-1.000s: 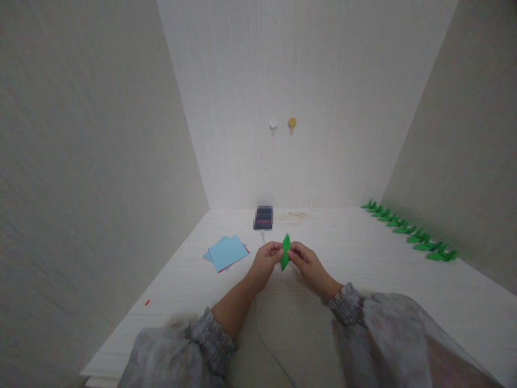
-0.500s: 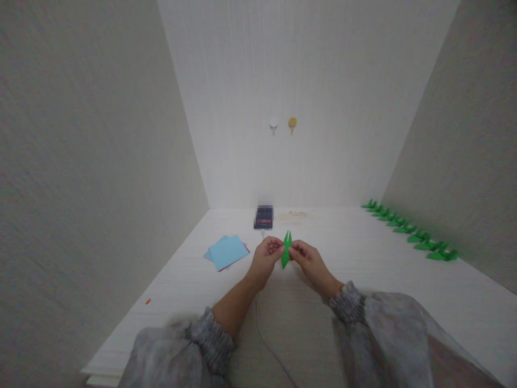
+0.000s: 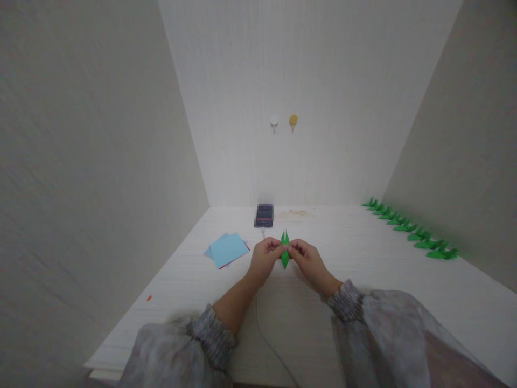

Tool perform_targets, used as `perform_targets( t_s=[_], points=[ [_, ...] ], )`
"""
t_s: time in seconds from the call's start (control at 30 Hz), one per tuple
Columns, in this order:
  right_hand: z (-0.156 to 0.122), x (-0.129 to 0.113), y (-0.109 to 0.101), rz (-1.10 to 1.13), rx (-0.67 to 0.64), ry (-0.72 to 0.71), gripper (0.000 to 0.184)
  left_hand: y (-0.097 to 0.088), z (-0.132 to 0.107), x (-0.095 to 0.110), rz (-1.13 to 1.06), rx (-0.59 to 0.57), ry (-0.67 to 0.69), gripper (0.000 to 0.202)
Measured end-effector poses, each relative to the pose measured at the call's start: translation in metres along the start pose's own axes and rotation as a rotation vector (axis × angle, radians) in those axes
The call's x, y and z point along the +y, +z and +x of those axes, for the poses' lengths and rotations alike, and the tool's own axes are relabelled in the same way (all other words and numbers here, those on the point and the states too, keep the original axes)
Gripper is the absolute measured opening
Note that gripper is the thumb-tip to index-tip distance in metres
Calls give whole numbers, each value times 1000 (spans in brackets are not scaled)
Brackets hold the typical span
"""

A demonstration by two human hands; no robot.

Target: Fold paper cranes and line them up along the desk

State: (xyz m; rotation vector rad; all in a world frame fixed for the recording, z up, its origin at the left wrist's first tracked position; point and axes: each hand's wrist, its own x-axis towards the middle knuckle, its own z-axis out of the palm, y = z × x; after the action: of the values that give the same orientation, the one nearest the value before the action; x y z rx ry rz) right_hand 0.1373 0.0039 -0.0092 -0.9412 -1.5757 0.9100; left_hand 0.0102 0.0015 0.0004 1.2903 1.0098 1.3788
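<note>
Between my two hands, above the middle of the table, is a folded piece of green paper [image 3: 285,260]. Its lower end comes to one point, and two narrow tips stand apart at its upper end. My left hand [image 3: 264,260] pinches its left side between thumb and fingers. From the other side my right hand [image 3: 309,261] pinches it too, with both thumbs close together at its middle. The fingertips behind the paper are partly hidden.
Several folded green paper figures [image 3: 420,235] stand in a slanting row along the right wall. Blue paper sheets [image 3: 228,250] lie left of my hands. A phone [image 3: 264,215] with a cable [image 3: 266,339] is at the back. A small red piece [image 3: 149,297] lies far left.
The green paper has turned slightly and now points more directly upright, its two upper tips closer together. Both thumbs have moved nearer each other at its middle.
</note>
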Motion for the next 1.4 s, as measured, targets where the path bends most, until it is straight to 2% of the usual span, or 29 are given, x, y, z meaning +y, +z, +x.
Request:
perform_targets(
  t_s=[0.3,0.5,0.6,0.73,0.83,1.0,1.23,1.4],
  points=[
    [-1,-4,0,69,11,9,19,-2,-1,-1,-68,0,25,25],
    [0,0,-1,69,18,8,18,-2,-3,4,-72,-83,-31,28],
    [1,-2,-2,87,-3,44,17,-3,-3,5,-49,-46,-43,24],
    [1,-6,-5,50,-7,62,27,-5,-2,3,-88,-45,-73,23],
    [2,-8,-5,108,51,47,21,-5,-3,0,-50,-70,-63,19],
    [1,-10,-3,222,25,45,16,-6,-4,-7,40,-106,-14,15],
    [-1,-12,-3,282,13,54,12,-7,-5,-8,93,-119,7,17],
    [1,-6,-4,240,40,53,14,-6,-5,-6,85,-134,-12,17]
  ],
)
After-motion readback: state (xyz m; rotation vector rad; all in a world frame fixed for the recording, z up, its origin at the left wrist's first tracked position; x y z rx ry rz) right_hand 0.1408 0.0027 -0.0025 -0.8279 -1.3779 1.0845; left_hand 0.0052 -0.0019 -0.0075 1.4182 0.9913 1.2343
